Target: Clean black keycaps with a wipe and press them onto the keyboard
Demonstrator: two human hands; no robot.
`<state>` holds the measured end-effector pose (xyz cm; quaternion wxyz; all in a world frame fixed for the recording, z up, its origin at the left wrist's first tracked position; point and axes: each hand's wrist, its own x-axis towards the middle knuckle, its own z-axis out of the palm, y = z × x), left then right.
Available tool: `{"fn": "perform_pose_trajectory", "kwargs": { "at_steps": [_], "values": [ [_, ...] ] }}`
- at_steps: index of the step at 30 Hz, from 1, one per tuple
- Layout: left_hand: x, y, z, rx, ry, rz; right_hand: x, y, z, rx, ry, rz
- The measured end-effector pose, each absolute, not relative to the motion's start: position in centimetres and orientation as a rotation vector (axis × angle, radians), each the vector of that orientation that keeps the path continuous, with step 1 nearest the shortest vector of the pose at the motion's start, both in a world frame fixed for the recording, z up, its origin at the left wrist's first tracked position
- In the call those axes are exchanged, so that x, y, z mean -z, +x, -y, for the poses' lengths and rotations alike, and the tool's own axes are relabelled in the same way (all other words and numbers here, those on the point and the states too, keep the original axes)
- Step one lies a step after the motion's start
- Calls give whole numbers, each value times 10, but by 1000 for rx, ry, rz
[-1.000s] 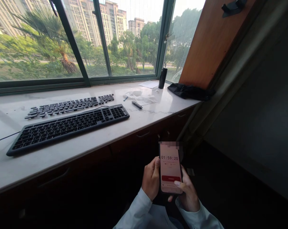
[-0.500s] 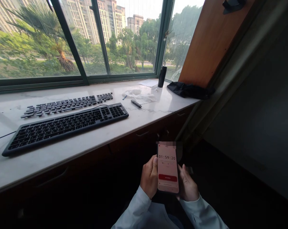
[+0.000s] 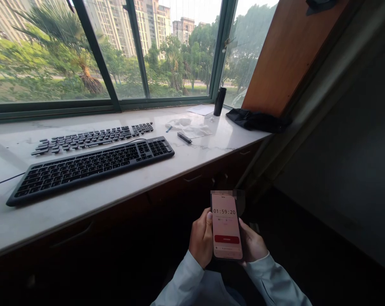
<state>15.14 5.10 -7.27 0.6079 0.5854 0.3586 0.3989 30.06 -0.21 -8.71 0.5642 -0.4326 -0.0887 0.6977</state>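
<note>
A smartphone point(image 3: 226, 227) with a lit pink screen is held upright in front of me, showing 01:59:20 and a red button. My left hand point(image 3: 201, 238) grips its left edge, the thumb lying along the side. Around the right edge is my right hand point(image 3: 253, 241), its thumb against the phone and its other fingers hidden behind. On the counter beyond lies a black keyboard point(image 3: 93, 168) with its keys in place. Behind it, many loose keycaps point(image 3: 96, 138) are laid out in keyboard order. Neither hand touches these.
The white marble counter point(image 3: 125, 191) runs below a window. On it are a small dark tool-like object point(image 3: 184, 137), crumpled white tissue point(image 3: 198, 129), a small blue stick point(image 3: 169, 128), a paper sheet point(image 3: 200, 110), a black bottle point(image 3: 219, 102) and a black cloth point(image 3: 259, 120). Drawers sit beneath the counter.
The view has shifted slightly, so the counter things appear a little to the right. The right hand's fingers have closed in nearer the phone's edge. The phone stays held in both hands.
</note>
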Motion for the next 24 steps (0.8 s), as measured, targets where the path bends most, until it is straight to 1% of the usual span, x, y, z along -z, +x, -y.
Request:
{"fn": "perform_pose_trajectory", "kwargs": {
  "at_steps": [14, 22, 24],
  "values": [
    [71, 149, -52, -900, 1348, -790, 85, 305, 4, -1781, -983, 279],
    [70, 150, -55, -970, 1377, -856, 88, 297, -1, -1708, -1005, 241],
    [71, 150, -55, -987, 1385, -885, 90, 293, -4, -1648, -978, 248]
  ]
}}
